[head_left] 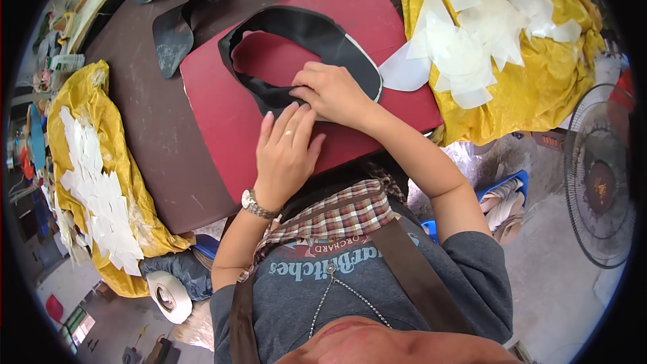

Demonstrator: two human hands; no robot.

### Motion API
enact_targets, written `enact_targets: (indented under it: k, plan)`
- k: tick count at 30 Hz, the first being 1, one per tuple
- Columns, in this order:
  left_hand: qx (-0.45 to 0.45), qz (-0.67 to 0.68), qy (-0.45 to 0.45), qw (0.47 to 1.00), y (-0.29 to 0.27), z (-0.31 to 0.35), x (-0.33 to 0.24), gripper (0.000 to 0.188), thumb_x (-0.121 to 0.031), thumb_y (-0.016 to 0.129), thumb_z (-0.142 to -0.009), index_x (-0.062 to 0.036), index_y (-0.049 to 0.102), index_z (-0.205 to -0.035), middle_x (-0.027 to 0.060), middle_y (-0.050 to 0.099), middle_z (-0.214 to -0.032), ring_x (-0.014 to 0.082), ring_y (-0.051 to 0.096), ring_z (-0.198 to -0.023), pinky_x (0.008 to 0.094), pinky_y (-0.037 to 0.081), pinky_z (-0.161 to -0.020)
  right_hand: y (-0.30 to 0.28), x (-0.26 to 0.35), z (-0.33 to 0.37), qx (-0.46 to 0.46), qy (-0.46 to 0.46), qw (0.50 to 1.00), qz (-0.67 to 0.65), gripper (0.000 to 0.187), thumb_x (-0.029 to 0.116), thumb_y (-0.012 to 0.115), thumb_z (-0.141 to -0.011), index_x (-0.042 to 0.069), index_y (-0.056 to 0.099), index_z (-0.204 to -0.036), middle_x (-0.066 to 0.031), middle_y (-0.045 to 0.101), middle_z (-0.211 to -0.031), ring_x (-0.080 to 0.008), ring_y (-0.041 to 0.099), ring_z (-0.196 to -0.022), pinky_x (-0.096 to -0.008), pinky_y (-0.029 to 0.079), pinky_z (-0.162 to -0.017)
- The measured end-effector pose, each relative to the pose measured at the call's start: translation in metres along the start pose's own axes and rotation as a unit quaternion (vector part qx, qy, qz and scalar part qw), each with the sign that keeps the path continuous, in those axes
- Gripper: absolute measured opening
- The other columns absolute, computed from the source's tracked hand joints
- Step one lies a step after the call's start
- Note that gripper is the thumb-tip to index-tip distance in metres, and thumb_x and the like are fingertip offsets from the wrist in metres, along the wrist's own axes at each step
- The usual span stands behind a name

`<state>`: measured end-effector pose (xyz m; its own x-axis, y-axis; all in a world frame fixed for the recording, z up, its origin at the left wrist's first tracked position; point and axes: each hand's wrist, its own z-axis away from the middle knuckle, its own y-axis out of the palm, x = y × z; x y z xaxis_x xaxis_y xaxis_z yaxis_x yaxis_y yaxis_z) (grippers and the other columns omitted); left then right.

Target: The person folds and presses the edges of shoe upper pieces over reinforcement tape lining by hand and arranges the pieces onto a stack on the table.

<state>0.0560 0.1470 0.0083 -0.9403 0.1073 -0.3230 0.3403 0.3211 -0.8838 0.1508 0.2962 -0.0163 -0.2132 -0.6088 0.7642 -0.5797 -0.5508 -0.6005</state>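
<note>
A black looped piece of sheet material, shaped like a shoe upper, lies on a red board. Its right end is rounded with a pale edge. My right hand has its fingers bent and closed on the near side of the loop. Just nearer to me, my left hand lies with its fingers stretched out, the tips at the loop's near edge. It wears a ring and a wristwatch. A white translucent cut piece rests on the board's right side, beyond the loop's rounded end.
Another black piece lies on the dark table at the left. Yellow sacking with white pieces is at the right, more white pieces at the left. A fan stands at the far right, near a blue crate.
</note>
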Motion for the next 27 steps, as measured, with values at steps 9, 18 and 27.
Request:
enact_targets:
  k: [9,18,27]
  plan:
    - [0.095,-0.022,-0.008,0.995,0.004,0.003,-0.003,0.047,-0.021,0.060,-0.090,0.0008,0.052,-0.131,0.0166,0.058,-0.129,0.0293,0.054,-0.121,0.0409,0.039,-0.101,-0.038,-0.013,-0.030,-0.065,-0.155,0.958,0.233,0.013,0.004,0.064,-0.073,0.005,0.064,-0.086,-0.0113,0.061,-0.092,-0.0295,0.064,-0.078,-0.0387,0.053,-0.067]
    - [0.062,-0.131,0.026,0.989,0.009,-0.019,-0.016,0.039,-0.026,0.064,-0.087,-0.0010,0.058,-0.117,0.0126,0.063,-0.111,0.0252,0.059,-0.102,0.0367,0.043,-0.090,-0.067,-0.001,-0.023,-0.113,-0.115,0.971,0.174,0.007,0.009,0.067,-0.081,0.006,0.065,-0.087,-0.0087,0.060,-0.084,-0.0309,0.064,-0.075,-0.0382,0.052,-0.063]
    - [-0.061,-0.122,0.085,0.987,-0.038,-0.074,-0.005,0.038,-0.005,0.070,-0.075,-0.0048,0.058,-0.111,0.0126,0.057,-0.114,0.0311,0.056,-0.108,0.0471,0.041,-0.092,-0.042,0.017,0.014,-0.109,-0.080,0.984,0.118,0.010,0.013,0.068,-0.080,0.006,0.064,-0.084,-0.0100,0.060,-0.083,-0.0299,0.061,-0.074,-0.0392,0.050,-0.064]
